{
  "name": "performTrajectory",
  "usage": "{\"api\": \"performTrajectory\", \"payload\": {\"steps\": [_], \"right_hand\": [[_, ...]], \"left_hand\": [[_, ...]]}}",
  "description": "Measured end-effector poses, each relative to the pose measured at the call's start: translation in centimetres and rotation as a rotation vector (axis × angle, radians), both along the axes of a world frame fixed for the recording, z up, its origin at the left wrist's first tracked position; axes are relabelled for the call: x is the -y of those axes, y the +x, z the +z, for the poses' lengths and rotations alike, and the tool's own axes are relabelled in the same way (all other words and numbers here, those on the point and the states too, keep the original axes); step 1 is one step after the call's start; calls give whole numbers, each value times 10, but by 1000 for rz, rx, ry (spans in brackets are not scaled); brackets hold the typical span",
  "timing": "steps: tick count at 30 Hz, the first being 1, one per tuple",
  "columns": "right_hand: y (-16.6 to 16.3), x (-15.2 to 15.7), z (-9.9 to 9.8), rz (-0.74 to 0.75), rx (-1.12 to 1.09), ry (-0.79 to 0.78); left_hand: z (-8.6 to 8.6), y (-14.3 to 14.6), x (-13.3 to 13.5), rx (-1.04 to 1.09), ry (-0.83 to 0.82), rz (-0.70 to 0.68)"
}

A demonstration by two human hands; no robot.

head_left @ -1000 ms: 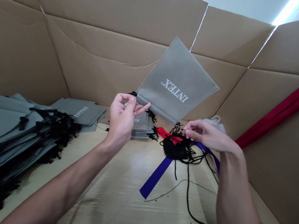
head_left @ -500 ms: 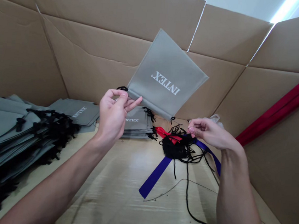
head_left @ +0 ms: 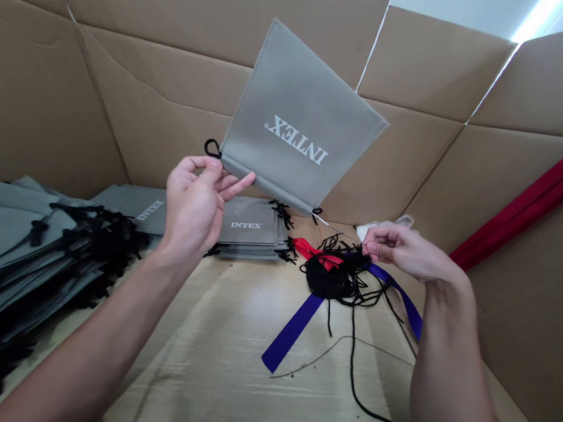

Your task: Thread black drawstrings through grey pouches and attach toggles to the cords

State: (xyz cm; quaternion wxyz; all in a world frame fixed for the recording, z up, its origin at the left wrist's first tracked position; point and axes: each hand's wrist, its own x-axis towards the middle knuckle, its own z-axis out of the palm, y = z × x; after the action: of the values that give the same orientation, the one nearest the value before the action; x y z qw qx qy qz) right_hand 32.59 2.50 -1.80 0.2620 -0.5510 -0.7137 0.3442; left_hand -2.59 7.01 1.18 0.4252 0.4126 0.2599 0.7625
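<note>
My left hand (head_left: 197, 195) pinches a grey drawstring bag (head_left: 306, 116) by its hemmed edge, near a black cord loop (head_left: 212, 148) at the left corner. The bag is held up and tilted, its white INTEX print upside down. A second small black loop (head_left: 317, 211) pokes out of the hem's right end. From there a thin wire (head_left: 327, 224), pale near the bag, runs toward my right hand (head_left: 393, 248). The fingertips of that hand are pinched together on the wire's far end, above a tangle of black cords (head_left: 329, 278).
Grey bags with black cord ends form a large heap (head_left: 9, 263) at left and a flat stack (head_left: 249, 234) behind. A red strip (head_left: 315, 251) and blue strip (head_left: 291, 333) lie by the cords. Cardboard walls (head_left: 174, 85) enclose the table (head_left: 226, 353); a red band (head_left: 535, 191) slants at right.
My left hand has moved left and slightly up with the bag. My right hand has shifted a little right, and a pale stretch of the wire now shows at the hem's right end.
</note>
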Motion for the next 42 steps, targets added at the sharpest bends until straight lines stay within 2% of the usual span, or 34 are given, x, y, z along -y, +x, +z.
{"api": "performTrajectory", "payload": {"steps": [7,12,17,42], "right_hand": [[10,-3,-4,3,31,37],[4,-1,-1,-7,39,1],[4,0,0,-17,25,15],[11,4,4,-13,21,-9]], "left_hand": [[4,-5,-4,26,-52,19],[5,-7,-7,85,-45,-27],[5,-9,-8,66,-133,-1],[3,-22,-19,73,-42,60]]}}
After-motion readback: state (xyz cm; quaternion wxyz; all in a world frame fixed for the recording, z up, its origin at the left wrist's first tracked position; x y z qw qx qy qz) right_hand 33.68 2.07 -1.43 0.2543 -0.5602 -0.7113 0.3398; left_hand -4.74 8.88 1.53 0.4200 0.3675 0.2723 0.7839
